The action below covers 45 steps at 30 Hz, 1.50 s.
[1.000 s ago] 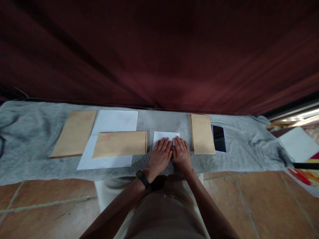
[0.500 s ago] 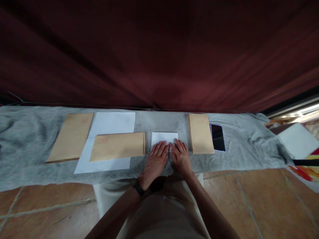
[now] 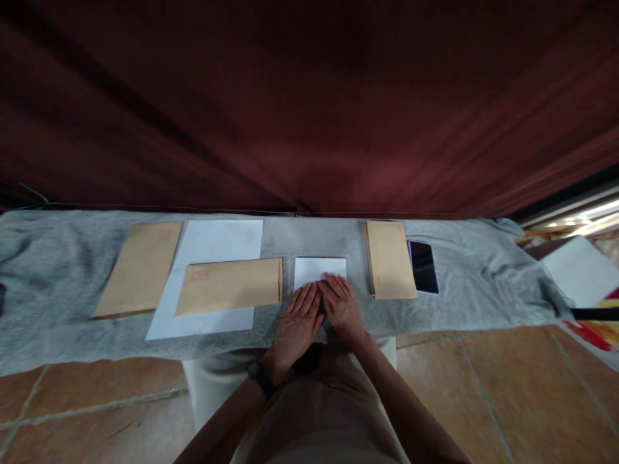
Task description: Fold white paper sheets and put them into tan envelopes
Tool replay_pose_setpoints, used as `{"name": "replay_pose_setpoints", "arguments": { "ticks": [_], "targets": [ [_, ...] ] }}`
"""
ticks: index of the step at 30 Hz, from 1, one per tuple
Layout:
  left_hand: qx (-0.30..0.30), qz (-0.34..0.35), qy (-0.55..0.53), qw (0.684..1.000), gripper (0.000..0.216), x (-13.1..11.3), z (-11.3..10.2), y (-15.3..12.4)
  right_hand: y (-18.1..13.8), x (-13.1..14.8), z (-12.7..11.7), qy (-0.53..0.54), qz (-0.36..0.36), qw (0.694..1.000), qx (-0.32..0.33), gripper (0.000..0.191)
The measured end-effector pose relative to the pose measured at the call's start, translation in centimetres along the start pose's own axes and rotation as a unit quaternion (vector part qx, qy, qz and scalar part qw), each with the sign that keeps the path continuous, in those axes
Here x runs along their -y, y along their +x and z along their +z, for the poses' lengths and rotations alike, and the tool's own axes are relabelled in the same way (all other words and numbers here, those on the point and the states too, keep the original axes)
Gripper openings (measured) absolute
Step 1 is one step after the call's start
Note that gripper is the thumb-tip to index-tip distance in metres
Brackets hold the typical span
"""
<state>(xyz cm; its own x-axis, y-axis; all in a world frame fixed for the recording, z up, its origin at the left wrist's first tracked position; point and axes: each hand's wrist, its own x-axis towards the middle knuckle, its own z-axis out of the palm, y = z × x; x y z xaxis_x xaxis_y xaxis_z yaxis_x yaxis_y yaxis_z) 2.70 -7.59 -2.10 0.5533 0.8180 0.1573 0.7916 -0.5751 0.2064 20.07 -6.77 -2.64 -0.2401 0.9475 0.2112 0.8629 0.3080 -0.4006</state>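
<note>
A small white sheet of paper, apparently folded [image 3: 320, 266], lies on the grey cloth directly in front of me. My left hand [image 3: 300, 322] rests flat on its near edge, fingers stretched out. My right hand [image 3: 342, 306] lies on the near right part of the paper, fingers extended and angled toward the left hand. The fingertips of both hands almost meet and hide the paper's near edge. Left of them a brown envelope [image 3: 229, 283] lies across larger white paper [image 3: 220, 240]. To the right is a stack of brown envelopes [image 3: 391, 261].
Another brown envelope pile [image 3: 140, 267] lies farther left. A dark-screened phone [image 3: 423, 267] sits beside the right stack. The grey cloth [image 3: 464, 277] covers a narrow surface, with a dark red curtain [image 3: 309, 129] behind it. A white panel [image 3: 580, 270] stands at the far right.
Both hands have slid slightly toward me on the folded paper, and the right hand has shifted left, closer to the left hand. The envelopes and phone stay in place.
</note>
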Motion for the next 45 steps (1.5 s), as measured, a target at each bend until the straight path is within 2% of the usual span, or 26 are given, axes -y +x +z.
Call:
{"name": "replay_pose_setpoints", "arguments": {
  "ticks": [4, 9, 16, 22, 27, 35, 38, 45],
  "targets": [
    [0.004, -0.019, -0.002, 1.0, 0.054, -0.2, -0.2, -0.1, 0.3, 0.4, 0.4, 0.01, 0.0, 1.0, 0.004, 0.044],
    [-0.003, -0.041, 0.002, 0.999, 0.056, -0.6, -0.4, -0.5, -0.2, -0.3, 0.5, 0.002, 0.033, 0.999, -0.03, 0.044],
    [-0.005, -0.041, -0.003, 0.999, 0.058, -0.3, -0.5, -1.3, -1.7, -1.3, -0.1, -0.023, 0.065, 0.996, -0.051, 0.047],
    [-0.008, -0.066, -0.003, 0.998, 0.061, -0.6, -0.4, -1.7, -2.3, -0.4, -0.3, -0.036, 0.039, 0.998, -0.04, 0.047],
    [-0.005, -0.066, 0.0, 0.998, 0.058, -0.6, -0.3, -1.8, -0.8, 1.0, 0.1, -0.004, -0.017, 1.0, 0.008, 0.045],
    [-0.011, -0.068, -0.006, 0.998, 0.059, -0.6, -0.1, -1.9, 4.0, 0.5, 0.8, -0.018, 0.034, 0.999, 0.003, 0.045],
    [-0.012, -0.072, -0.005, 0.997, 0.059, -0.7, -0.1, -1.8, 4.1, 0.1, 1.3, -0.028, 0.054, 0.998, -0.018, 0.047],
    [-0.016, -0.069, -0.015, 0.997, 0.059, -0.6, -0.1, -1.9, 2.0, -1.0, 1.7, -0.06, 0.087, 0.993, -0.061, 0.051]
  ]
}}
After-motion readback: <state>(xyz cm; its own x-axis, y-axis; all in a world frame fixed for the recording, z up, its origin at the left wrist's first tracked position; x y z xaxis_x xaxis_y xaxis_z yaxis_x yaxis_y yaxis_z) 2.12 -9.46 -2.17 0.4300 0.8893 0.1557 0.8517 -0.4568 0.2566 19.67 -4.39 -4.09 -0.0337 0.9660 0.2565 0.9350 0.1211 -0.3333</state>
